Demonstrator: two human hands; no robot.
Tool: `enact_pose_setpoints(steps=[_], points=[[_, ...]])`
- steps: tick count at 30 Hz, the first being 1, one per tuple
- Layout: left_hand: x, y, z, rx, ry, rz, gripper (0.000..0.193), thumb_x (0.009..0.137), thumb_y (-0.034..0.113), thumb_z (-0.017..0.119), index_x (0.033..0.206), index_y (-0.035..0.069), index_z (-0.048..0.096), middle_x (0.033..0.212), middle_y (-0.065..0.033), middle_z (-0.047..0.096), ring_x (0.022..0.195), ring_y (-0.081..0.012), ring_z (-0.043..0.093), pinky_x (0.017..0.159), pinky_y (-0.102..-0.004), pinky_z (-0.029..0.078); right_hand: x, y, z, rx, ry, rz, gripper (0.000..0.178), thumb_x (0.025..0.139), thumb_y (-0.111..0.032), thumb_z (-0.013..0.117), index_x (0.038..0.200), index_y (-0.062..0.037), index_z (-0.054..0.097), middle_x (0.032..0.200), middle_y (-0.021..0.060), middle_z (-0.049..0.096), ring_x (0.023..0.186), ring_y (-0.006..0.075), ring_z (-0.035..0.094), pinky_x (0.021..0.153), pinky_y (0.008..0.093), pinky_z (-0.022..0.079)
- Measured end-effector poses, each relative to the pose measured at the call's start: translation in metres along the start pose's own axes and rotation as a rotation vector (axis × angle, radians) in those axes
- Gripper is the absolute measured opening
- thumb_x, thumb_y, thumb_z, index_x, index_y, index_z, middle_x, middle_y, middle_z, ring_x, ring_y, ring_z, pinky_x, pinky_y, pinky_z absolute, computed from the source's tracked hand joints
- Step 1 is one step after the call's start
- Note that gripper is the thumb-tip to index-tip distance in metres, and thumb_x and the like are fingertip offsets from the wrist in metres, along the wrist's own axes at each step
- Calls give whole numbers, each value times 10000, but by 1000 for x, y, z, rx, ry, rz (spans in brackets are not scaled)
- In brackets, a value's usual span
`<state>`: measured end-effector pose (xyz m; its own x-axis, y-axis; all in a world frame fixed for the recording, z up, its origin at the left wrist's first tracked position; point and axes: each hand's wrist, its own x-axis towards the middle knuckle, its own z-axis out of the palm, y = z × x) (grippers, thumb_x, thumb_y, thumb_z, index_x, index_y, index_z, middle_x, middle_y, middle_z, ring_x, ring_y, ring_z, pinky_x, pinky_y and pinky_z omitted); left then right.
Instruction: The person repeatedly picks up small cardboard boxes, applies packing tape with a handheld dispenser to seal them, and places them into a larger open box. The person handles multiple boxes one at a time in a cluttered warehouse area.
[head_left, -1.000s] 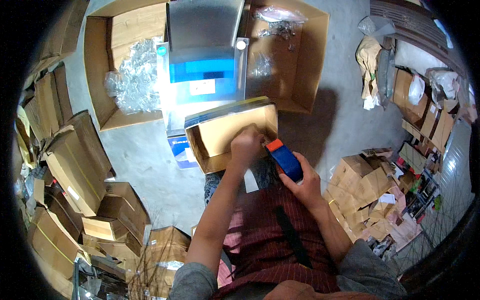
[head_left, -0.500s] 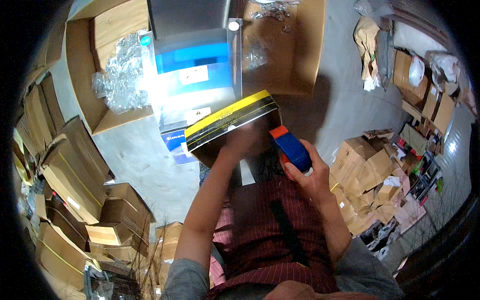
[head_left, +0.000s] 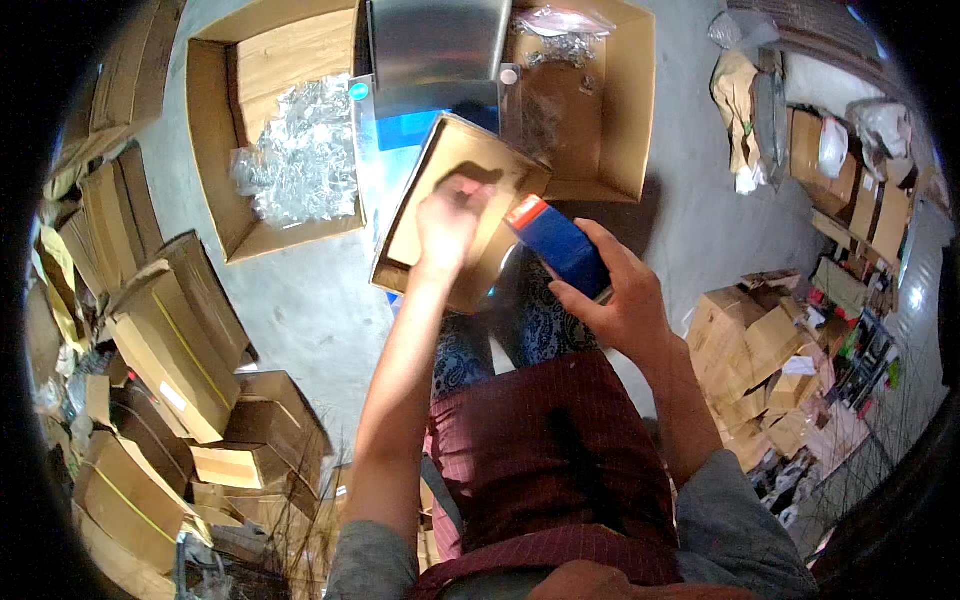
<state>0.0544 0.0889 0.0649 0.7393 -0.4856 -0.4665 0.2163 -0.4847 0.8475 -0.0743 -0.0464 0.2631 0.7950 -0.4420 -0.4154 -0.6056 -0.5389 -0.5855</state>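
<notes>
From my end of the feed, the small open cardboard box [head_left: 484, 238] sits tilted in front of the person's body, its opening turned up toward the head camera and one corner pointing away from them. The left hand [head_left: 450, 222] reaches inside it, close to the inner wall, and casts a shadow there; the fingers are blurred, so I can't tell whether they grip the cardboard or only lie against it. The right hand [head_left: 628, 288] grasps a blue block [head_left: 565, 247], thumb along the near side and fingers over the far one. The block's orange-red end is at the box's right edge, though I can't make out whether the two touch. Beyond the box, and partly hidden by it, I have a blue-and-white case [head_left: 405, 130] with a dark panel [head_left: 437, 45] at its far edge. It stands between two larger cartons on the grey floor [head_left: 320, 340]: the left carton [head_left: 212, 150] holds crumpled clear plastic [head_left: 300, 155] along its right edge, the right carton [head_left: 622, 110] more plastic near its far edge. Folded cartons [head_left: 180, 360] crowd the floor's left edge, and a cardboard pile [head_left: 735, 340] lies toward its right.
</notes>
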Motion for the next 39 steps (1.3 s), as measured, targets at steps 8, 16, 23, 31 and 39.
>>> enact_pose_setpoints(steps=[8,16,23,31,39], points=[[-8,-13,73,39,188,-43,240,900,303,732,951,69,727,913,-183,722,827,-367,698,739,-436,554,36,20,-33,-265,-182,22,712,820,-318,806,1411,-53,511,1218,251,663,1094,424,668,937,438,542],[-9,11,83,-58,288,24,204,905,229,653,876,27,672,826,-223,674,828,-425,653,738,-535,507,59,-1,-45,-378,-316,-214,646,825,-210,792,1407,-88,538,1072,225,690,951,405,695,830,444,563],[-12,16,102,-24,286,-32,223,934,260,630,903,41,644,891,-210,680,860,-422,648,748,-542,512,50,-24,-61,-382,-339,-229,692,803,-126,797,1432,-45,521,974,188,681,856,328,693,792,394,562],[-24,20,80,-287,286,-126,250,932,324,664,943,74,679,882,-163,715,823,-384,684,715,-480,534,47,-28,-62,-348,-351,-316,662,787,-89,815,1397,-46,561,1100,175,718,941,278,720,850,366,573],[-28,27,55,-438,125,-235,305,887,366,717,958,71,690,891,-177,723,841,-366,705,733,-462,542,46,-19,-57,-49,-345,-120,677,798,56,748,1428,-28,513,1221,125,685,1070,168,678,955,328,537]])
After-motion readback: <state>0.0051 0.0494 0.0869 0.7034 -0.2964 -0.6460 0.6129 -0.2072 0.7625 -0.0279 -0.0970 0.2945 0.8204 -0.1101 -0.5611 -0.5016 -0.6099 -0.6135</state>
